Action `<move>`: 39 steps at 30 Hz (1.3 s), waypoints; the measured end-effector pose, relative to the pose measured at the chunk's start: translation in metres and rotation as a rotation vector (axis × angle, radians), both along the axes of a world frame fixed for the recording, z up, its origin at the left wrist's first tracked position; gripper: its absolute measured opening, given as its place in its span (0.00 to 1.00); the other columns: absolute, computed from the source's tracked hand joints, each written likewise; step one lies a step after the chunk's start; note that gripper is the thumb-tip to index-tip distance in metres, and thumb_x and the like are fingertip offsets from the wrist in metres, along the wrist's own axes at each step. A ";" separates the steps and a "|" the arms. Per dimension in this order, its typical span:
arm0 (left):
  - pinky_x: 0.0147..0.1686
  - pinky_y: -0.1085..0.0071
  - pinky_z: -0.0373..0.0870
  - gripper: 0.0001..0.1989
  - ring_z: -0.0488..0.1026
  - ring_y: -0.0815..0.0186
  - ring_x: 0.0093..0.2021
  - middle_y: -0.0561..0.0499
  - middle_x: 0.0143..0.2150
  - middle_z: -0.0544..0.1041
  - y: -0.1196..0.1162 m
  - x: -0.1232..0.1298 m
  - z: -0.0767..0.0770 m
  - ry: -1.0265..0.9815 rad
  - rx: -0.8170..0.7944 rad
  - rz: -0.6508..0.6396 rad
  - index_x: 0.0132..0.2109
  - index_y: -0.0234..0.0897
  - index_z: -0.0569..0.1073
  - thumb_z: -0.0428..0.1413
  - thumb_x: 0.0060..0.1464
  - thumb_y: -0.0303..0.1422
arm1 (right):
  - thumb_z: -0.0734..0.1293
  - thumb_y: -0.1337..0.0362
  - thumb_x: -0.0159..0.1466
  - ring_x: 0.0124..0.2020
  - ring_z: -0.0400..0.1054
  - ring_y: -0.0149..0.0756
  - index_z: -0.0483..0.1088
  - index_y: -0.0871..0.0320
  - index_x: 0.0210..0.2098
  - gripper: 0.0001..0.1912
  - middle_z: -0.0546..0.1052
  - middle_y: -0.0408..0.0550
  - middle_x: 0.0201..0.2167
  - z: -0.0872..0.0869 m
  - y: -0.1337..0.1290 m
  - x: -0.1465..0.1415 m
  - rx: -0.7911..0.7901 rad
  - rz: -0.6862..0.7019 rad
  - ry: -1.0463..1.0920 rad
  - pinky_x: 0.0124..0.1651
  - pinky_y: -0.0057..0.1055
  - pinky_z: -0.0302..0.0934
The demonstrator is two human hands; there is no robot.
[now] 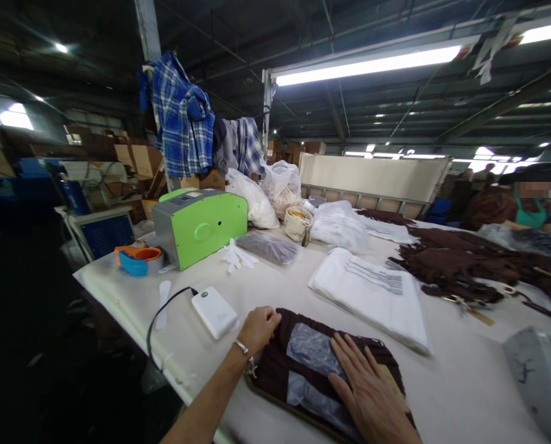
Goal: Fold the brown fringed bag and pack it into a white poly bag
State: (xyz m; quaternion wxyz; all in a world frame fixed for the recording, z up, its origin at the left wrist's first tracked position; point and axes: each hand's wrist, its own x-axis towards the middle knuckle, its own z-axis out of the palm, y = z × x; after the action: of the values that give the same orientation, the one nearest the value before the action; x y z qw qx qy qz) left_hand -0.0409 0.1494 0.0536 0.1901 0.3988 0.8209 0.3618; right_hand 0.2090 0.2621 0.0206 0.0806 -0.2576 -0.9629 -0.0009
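Note:
A dark brown fabric item (275,370) lies flat near the table's front edge, with translucent plastic wrapping over its middle and a tan tag partly under my fingers. At its upper left corner, my left hand (259,330) has its fingers curled in, gripping the fabric edge. My right hand (365,385) rests palm down with fingers spread on the plastic and the brown fabric. Just beyond lies a stack of white printed plastic bags (372,296). To the left is a white power bank (214,311) with a black cable.
A green and grey machine (201,228) stands at the back left beside a tape dispenser (139,260). Filled plastic bags (340,225) sit behind. Brown fabric items (460,259) are heaped at right, near a grey object (541,376). A person (529,209) is at the far right.

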 end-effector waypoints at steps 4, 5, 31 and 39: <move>0.25 0.72 0.59 0.19 0.70 0.67 0.25 0.52 0.24 0.75 -0.001 0.003 0.003 0.025 0.008 0.058 0.28 0.37 0.72 0.47 0.57 0.45 | 0.49 0.44 0.67 0.68 0.44 0.46 0.50 0.52 0.65 0.32 0.51 0.42 0.67 0.004 -0.002 -0.001 -0.009 0.004 0.008 0.67 0.56 0.46; 0.27 0.71 0.59 0.17 0.70 0.66 0.27 0.52 0.24 0.74 -0.001 0.004 0.003 0.046 0.017 0.070 0.26 0.37 0.71 0.51 0.54 0.45 | 0.50 0.44 0.67 0.68 0.45 0.46 0.50 0.53 0.65 0.32 0.51 0.43 0.67 0.005 -0.002 -0.001 -0.013 0.002 0.008 0.67 0.56 0.47; 0.41 0.71 0.66 0.09 0.70 0.68 0.35 0.50 0.39 0.73 -0.037 0.005 0.011 0.086 0.119 0.178 0.44 0.36 0.68 0.51 0.54 0.29 | 0.52 0.46 0.68 0.67 0.48 0.46 0.50 0.52 0.65 0.30 0.54 0.43 0.66 -0.011 0.005 0.000 0.107 0.032 0.069 0.65 0.55 0.52; 0.35 0.71 0.62 0.07 0.72 0.65 0.34 0.50 0.31 0.76 -0.005 -0.012 -0.004 0.184 -0.035 0.103 0.35 0.39 0.72 0.48 0.57 0.29 | 0.50 0.46 0.68 0.68 0.46 0.45 0.49 0.52 0.65 0.31 0.52 0.42 0.67 -0.003 0.002 0.000 0.034 0.017 0.018 0.66 0.55 0.48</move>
State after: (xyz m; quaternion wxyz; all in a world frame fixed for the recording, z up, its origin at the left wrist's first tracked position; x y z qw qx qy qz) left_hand -0.0530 0.1449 0.0500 0.1020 0.3844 0.8606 0.3182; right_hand 0.2092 0.2640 0.0176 0.0936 -0.2482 -0.9641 -0.0144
